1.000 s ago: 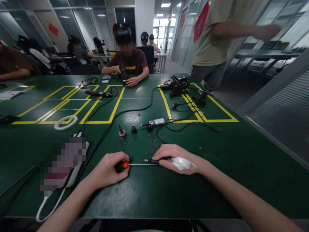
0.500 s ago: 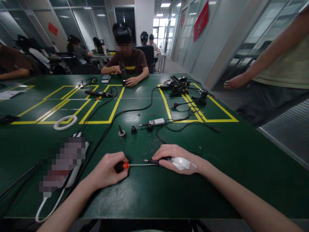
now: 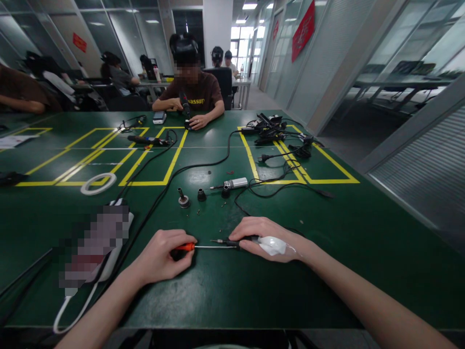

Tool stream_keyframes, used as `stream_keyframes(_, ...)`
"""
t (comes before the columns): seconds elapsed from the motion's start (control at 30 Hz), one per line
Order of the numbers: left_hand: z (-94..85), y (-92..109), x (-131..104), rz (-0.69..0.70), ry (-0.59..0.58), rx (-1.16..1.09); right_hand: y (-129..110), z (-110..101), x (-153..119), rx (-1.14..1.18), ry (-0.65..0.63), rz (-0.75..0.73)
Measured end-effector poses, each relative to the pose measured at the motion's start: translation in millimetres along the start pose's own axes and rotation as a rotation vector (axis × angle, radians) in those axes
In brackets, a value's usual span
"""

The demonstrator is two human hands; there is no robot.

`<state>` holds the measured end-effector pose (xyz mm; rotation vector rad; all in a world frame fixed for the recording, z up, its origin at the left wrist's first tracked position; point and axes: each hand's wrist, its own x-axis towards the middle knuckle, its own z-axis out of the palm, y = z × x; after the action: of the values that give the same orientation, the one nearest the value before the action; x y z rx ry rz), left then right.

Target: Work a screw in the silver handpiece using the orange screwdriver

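Note:
My left hand [image 3: 165,257] is closed around the orange and black handle of a screwdriver [image 3: 189,246]. Its thin metal shaft runs level to the right, and the tip meets the side of a slim black tool [image 3: 232,243] with a metal tip pointing left. My right hand [image 3: 259,236], a clear-taped white pad on its back, grips that black tool low over the table; most of its body is hidden by the fingers. Beyond the hands lie a silver cylinder with a thin shaft [image 3: 237,183], black cone-shaped parts [image 3: 201,195], a metal-based part [image 3: 183,200] and tiny screws [image 3: 198,212].
A pixelated object on a white power strip [image 3: 119,242] lies left of my left arm. A roll of white tape [image 3: 98,184], black cables [image 3: 189,167] and a pile of black corded tools [image 3: 271,128] are farther off. Across the table a person [image 3: 192,97] holds a tool.
The fingers of my left hand have shifted on the screwdriver, and more of its orange handle shows. My right hand stays put. The person walking at the right has left the view.

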<state>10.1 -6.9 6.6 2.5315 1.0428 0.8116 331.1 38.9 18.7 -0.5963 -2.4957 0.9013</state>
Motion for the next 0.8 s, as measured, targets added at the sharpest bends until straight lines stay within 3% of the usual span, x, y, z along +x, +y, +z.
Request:
stream_keyframes(0.3,1.5,-1.2,0.5,-0.028,-0.005,0.004,0.2,-0.3,0.1,0.000,-0.006,0.007)
stream_keyframes(0.57,1.9,-1.2,-0.8,-0.133,-0.050,-0.005,-0.9,-1.3,0.6,-0.003,-0.012,0.002)
stream_keyframes(0.8,0.2,0.2,0.3,-0.093,-0.015,-0.015,0.4,0.4,0.2,0.003,0.004,0.007)
